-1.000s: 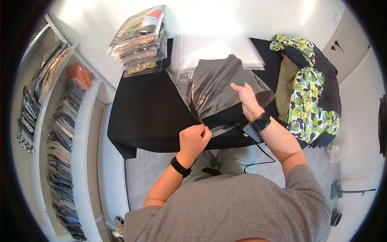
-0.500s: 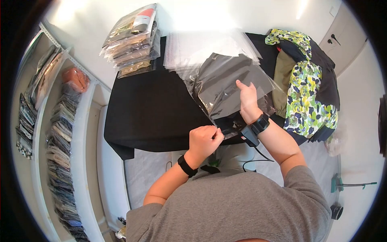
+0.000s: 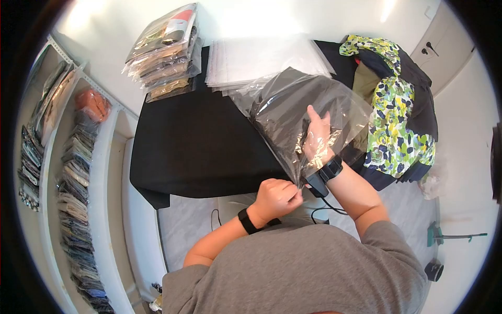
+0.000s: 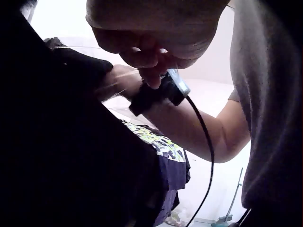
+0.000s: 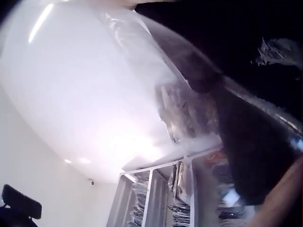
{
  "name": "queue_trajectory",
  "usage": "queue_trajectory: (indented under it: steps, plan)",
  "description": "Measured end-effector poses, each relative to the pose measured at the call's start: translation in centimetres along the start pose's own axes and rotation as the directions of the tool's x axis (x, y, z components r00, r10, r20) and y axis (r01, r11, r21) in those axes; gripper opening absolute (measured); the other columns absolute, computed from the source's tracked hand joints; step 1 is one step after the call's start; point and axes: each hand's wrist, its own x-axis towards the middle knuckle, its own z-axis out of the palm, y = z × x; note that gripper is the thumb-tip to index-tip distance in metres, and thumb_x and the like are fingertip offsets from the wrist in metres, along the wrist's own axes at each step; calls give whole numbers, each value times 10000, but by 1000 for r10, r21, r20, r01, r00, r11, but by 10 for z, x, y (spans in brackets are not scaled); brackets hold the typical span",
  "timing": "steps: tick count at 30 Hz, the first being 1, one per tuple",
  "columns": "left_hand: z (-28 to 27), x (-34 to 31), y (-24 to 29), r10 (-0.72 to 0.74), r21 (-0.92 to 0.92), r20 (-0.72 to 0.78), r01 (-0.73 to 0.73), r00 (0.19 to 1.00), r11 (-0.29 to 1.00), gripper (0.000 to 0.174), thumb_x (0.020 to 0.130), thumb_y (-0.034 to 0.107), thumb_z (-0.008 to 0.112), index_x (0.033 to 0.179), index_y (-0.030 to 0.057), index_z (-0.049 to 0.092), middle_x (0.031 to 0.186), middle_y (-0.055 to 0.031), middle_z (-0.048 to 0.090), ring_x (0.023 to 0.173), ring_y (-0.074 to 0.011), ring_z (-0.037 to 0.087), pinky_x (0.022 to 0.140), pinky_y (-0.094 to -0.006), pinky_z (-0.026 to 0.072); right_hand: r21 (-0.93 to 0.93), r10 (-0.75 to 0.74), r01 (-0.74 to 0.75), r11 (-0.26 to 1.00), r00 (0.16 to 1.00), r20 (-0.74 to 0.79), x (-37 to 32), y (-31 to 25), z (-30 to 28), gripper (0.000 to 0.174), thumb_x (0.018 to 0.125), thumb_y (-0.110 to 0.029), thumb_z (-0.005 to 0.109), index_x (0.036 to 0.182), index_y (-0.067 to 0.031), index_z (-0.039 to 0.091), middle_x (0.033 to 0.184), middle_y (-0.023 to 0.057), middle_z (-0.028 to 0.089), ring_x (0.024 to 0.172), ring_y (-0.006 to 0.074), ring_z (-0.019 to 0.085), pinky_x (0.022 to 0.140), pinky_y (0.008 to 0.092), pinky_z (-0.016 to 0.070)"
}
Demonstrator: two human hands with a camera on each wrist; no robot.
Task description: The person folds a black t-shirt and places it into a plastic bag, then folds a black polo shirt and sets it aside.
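Note:
A clear plastic bag (image 3: pixel 356 112) with a dark grey folded garment (image 3: pixel 293 99) in it lies tilted over the front of the black-covered table (image 3: pixel 198 141). My left hand (image 3: pixel 277 199) pinches a gathered edge of the bag near the table's front edge, its fingers curled. In the left wrist view the fingertips of that left hand (image 4: pixel 154 40) meet at the stretched film. My right hand (image 3: pixel 317 138) lies against the garment with thumb and fingers extended, and shiny film covers its palm and wrist. The right wrist view shows film (image 5: pixel 175 61) close to the camera, the right fingers mostly hidden.
A stack of bagged garments (image 3: pixel 170 57) stands at the back left. Flat clear bags (image 3: pixel 261 60) are piled at the back middle. Patterned and dark jackets (image 3: pixel 395 115) lie at the right. Shelves of bagged clothes (image 3: pixel 78 172) line the left; a cable (image 3: pixel 329 209) hangs from the right wrist device.
My left hand has moved right, drawing the bag's edge towards my right wrist. Film now covers the right hand, which was bare of it earlier. The view has shifted slightly.

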Motion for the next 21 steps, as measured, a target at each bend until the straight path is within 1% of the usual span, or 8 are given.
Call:
queue_trajectory:
  steps: [1, 2, 3, 12, 14, 17, 20, 21]
  plan:
    - [-3, -3, -3, 3, -5, -1, -3, 1000, 1000, 205, 614, 47, 667, 525, 49, 483, 499, -92, 471, 433, -263, 497, 419, -340, 404, -2, -5, 5, 1000, 1000, -2, 4, -1, -8, 459, 872, -179, 596, 1248, 24, 426, 1207, 152, 531, 1025, 267, 565, 843, 366, 503]
    - [-8, -6, -7, -6, 12, 42, 6, 999, 1000, 211, 628, 66, 661, 525, 61, 477, 498, -81, 473, 437, -251, 503, 423, -335, 411, 142, 341, -391, 909, 895, 286, 11, -4, -21, 408, 879, -170, 587, 1219, 16, 461, 1187, 156, 553, 1012, 283, 582, 841, 384, 510]
    - [-13, -8, -10, -16, 31, 85, 14, 996, 999, 217, 642, 84, 655, 526, 72, 472, 498, -69, 475, 441, -240, 508, 426, -329, 418, 149, 548, -740, 656, 602, 580, 17, -6, -32, 359, 885, -162, 578, 1191, 8, 497, 1166, 160, 575, 1000, 298, 599, 839, 401, 516]
    - [-38, -9, -4, 61, -116, 267, -31, 962, 993, 212, 657, 77, 652, 537, 70, 477, 508, -65, 481, 462, -239, 510, 438, -337, 415, 17, 579, -718, 696, 574, 579, 28, -3, -40, 396, 948, -306, 490, 1174, 19, 517, 1189, 196, 570, 1077, 319, 574, 941, 467, 470]
    - [-34, -11, 0, 96, -164, 268, -53, 959, 985, 225, 653, 67, 660, 531, 70, 470, 501, -68, 464, 451, -244, 494, 427, -339, 397, -84, 476, -518, 852, 695, 539, 32, 24, -47, 457, 940, -368, 500, 1171, 26, 518, 860, 124, 592, 696, 238, 572, 636, 351, 482]
    - [-35, -11, 0, 133, -191, 296, -78, 946, 979, 233, 646, 59, 671, 528, 71, 470, 500, -68, 456, 448, -245, 486, 421, -339, 387, 60, 620, -688, 724, 685, 383, 37, 37, -45, 475, 941, -380, 512, 1182, 30, 504, 512, 5, 477, 320, 154, 378, 338, 260, 345]
    - [-36, -15, -5, 74, -173, 268, -27, 961, 985, 234, 643, 56, 671, 527, 72, 468, 500, -65, 455, 444, -243, 482, 422, -336, 387, -392, 140, 183, 902, 734, 665, 34, 41, -51, 413, 944, -315, 529, 1202, 5, 496, 679, 55, 575, 450, 163, 500, 439, 251, 442]
    - [-37, -17, -5, 38, -164, 260, 6, 965, 986, 237, 642, 59, 672, 528, 73, 464, 499, -66, 455, 445, -244, 484, 424, -338, 386, -416, 186, 140, 898, 738, 649, 41, 44, -51, 392, 940, -284, 540, 1219, -14, 489, 816, 80, 598, 596, 179, 554, 567, 268, 476]
